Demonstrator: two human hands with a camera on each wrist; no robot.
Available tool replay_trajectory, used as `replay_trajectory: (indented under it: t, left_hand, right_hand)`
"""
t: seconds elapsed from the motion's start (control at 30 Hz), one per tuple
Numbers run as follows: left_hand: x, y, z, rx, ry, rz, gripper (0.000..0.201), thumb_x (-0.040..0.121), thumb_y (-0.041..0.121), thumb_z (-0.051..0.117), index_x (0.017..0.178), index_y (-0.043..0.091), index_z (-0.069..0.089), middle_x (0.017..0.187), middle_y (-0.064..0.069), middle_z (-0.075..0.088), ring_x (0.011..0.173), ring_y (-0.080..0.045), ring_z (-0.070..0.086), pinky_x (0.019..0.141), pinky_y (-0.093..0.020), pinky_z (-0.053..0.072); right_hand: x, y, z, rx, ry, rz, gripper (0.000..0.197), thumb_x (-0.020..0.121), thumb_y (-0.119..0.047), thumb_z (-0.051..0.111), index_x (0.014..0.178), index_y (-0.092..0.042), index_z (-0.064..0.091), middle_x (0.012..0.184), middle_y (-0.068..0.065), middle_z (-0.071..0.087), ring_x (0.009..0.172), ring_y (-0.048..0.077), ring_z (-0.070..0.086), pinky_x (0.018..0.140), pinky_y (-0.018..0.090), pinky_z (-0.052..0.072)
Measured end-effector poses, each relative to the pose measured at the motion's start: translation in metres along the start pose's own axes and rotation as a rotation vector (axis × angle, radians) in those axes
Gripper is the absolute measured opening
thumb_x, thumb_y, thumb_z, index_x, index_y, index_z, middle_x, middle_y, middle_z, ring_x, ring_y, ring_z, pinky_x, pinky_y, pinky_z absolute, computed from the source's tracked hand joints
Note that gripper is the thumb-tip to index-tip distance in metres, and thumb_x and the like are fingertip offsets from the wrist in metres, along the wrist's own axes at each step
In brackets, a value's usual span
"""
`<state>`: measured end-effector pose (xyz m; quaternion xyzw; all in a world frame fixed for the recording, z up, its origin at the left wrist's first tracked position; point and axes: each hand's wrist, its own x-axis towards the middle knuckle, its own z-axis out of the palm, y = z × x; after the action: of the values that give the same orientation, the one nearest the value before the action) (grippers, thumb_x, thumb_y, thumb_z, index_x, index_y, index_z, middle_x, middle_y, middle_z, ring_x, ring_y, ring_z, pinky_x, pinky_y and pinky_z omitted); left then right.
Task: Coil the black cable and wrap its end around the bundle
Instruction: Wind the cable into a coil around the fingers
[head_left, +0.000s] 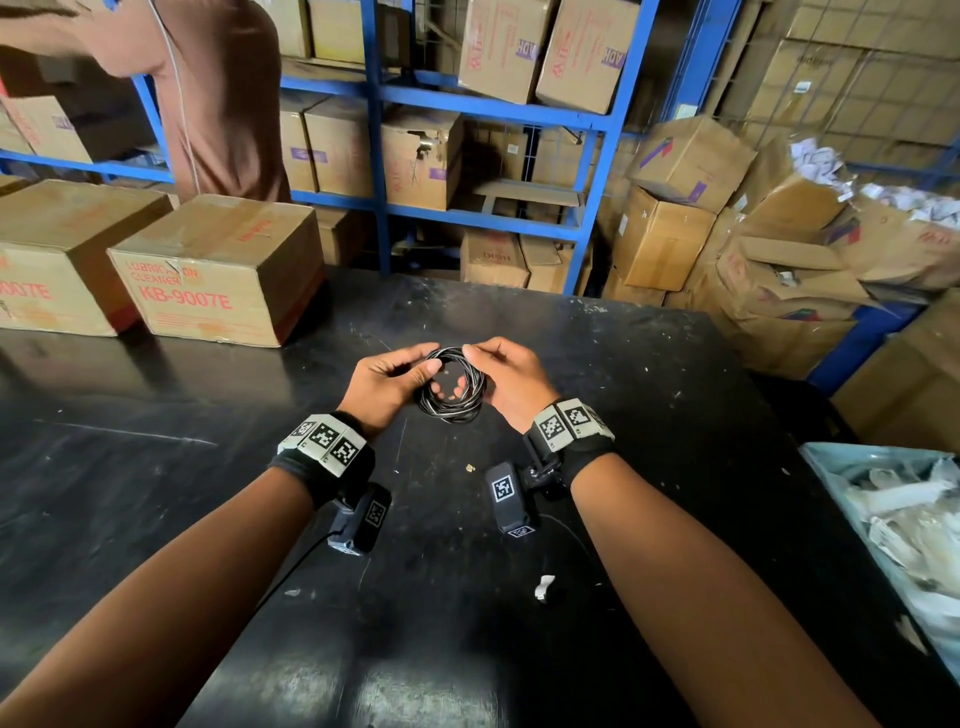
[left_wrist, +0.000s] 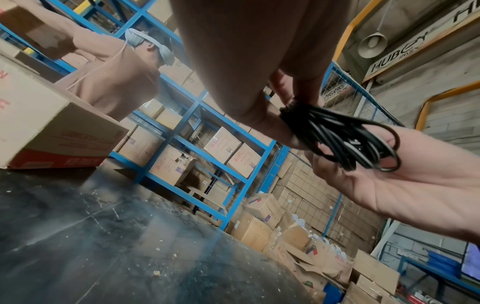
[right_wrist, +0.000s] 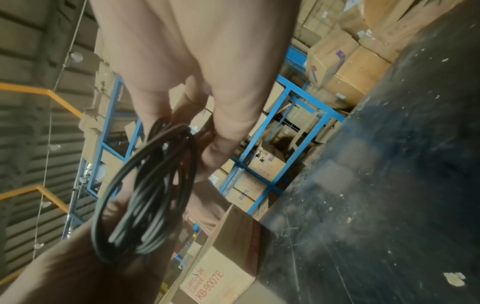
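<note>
The black cable (head_left: 451, 384) is wound into a small round coil, held in the air just above the black table (head_left: 649, 395). The left hand (head_left: 387, 382) pinches its left side with curled fingers; the right hand (head_left: 511, 382) grips the right side. The tabletop is scuffed and speckled with scraps. Cardboard boxes (head_left: 218, 270) sit at its far left, blue shelving (head_left: 488, 104) stacked with cartons behind.

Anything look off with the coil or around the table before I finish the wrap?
One loop of the black cable bulges out wider than the rest of the bundle, held by the left hand and right hand. Torn scraps litter the black table.
</note>
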<state>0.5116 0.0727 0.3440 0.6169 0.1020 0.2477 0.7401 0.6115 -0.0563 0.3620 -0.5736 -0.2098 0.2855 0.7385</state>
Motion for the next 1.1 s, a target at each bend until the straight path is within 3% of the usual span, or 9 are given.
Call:
replay_trajectory:
  t: [0.17,0.33,0.43,0.53,0.6,0.7,0.93,1.03,1.1]
  left_hand:
    - [0.0,0.001,0.001,0.003,-0.013,-0.01,0.023,0.082,0.001,0.06,0.102,0.011,0.066,0.071,0.0,0.071,0.058,-0.017,0.065,0.066,-0.032,0.057]
    - [0.001,-0.001,0.006,0.016,0.039,0.0,0.023,0.081,-0.002,0.061,0.102,0.007,0.065,0.066,0.003,0.069,0.058,-0.013,0.063,0.065,-0.034,0.058]
    - [0.0,-0.001,0.008,0.032,0.06,0.001,0.023,0.081,-0.001,0.062,0.103,0.003,0.065,0.061,0.004,0.067,0.055,-0.011,0.06,0.061,-0.032,0.058]
    - [0.0,-0.002,0.009,0.024,0.065,-0.006,0.023,0.081,-0.001,0.062,0.104,-0.001,0.064,0.061,0.003,0.066,0.055,-0.013,0.059,0.059,-0.034,0.059]
    - [0.0,-0.003,0.01,0.011,0.061,-0.006,0.02,0.081,-0.001,0.062,0.101,0.002,0.066,0.064,0.003,0.067,0.056,-0.013,0.059,0.063,-0.038,0.059]
    - [-0.003,-0.003,0.015,0.011,0.027,0.021,0.016,0.082,-0.003,0.061,0.093,0.007,0.067,0.067,0.001,0.067,0.057,-0.015,0.06,0.065,-0.04,0.059]
    - [-0.013,-0.014,0.036,0.106,-0.012,0.023,0.015,0.086,0.0,0.057,0.093,0.012,0.062,0.073,0.002,0.066,0.06,-0.013,0.066,0.057,-0.03,0.057]
    - [-0.015,-0.022,0.046,0.134,-0.018,0.015,0.014,0.085,0.001,0.058,0.096,0.01,0.062,0.077,-0.006,0.063,0.059,-0.011,0.066,0.056,-0.029,0.056]
    - [-0.016,-0.029,0.054,0.146,-0.019,0.002,0.015,0.085,0.001,0.059,0.098,0.008,0.063,0.07,0.0,0.065,0.058,-0.011,0.065,0.054,-0.028,0.056]
  right_hand:
    - [0.003,0.0,-0.006,-0.175,0.023,-0.093,0.01,0.086,-0.006,0.062,0.076,-0.007,0.062,0.065,0.008,0.059,0.051,0.017,0.057,0.059,0.035,0.045]
    - [0.002,0.001,-0.007,-0.293,0.045,-0.205,0.009,0.085,-0.007,0.064,0.086,-0.015,0.067,0.074,0.005,0.065,0.057,0.02,0.062,0.064,0.033,0.052]
    - [0.001,0.005,-0.012,-0.347,0.043,-0.194,0.017,0.086,-0.01,0.064,0.102,-0.011,0.069,0.081,0.003,0.067,0.066,0.019,0.063,0.066,0.031,0.051]
    - [-0.002,0.006,-0.016,-0.309,-0.012,-0.143,0.019,0.084,-0.006,0.065,0.103,-0.008,0.069,0.082,0.008,0.066,0.072,0.024,0.063,0.069,0.032,0.052]
    - [-0.004,0.003,-0.019,-0.301,-0.076,-0.111,0.02,0.084,-0.003,0.065,0.101,-0.014,0.069,0.092,0.012,0.067,0.077,0.024,0.063,0.076,0.035,0.054]
    - [-0.007,-0.003,-0.027,-0.32,-0.123,-0.088,0.022,0.084,0.001,0.064,0.103,-0.007,0.066,0.093,0.013,0.067,0.074,0.02,0.063,0.075,0.032,0.054]
    - [-0.006,0.001,-0.048,-0.527,-0.01,-0.241,0.023,0.082,0.003,0.064,0.104,0.004,0.068,0.082,0.01,0.069,0.06,0.007,0.065,0.066,0.021,0.055]
    - [-0.011,0.008,-0.062,-0.541,0.027,-0.23,0.023,0.081,0.002,0.065,0.104,0.003,0.068,0.087,0.013,0.07,0.063,0.008,0.065,0.072,0.026,0.057]
    - [-0.016,0.013,-0.073,-0.513,0.05,-0.196,0.023,0.08,0.002,0.067,0.103,0.003,0.068,0.09,0.013,0.07,0.066,0.007,0.066,0.077,0.028,0.057]
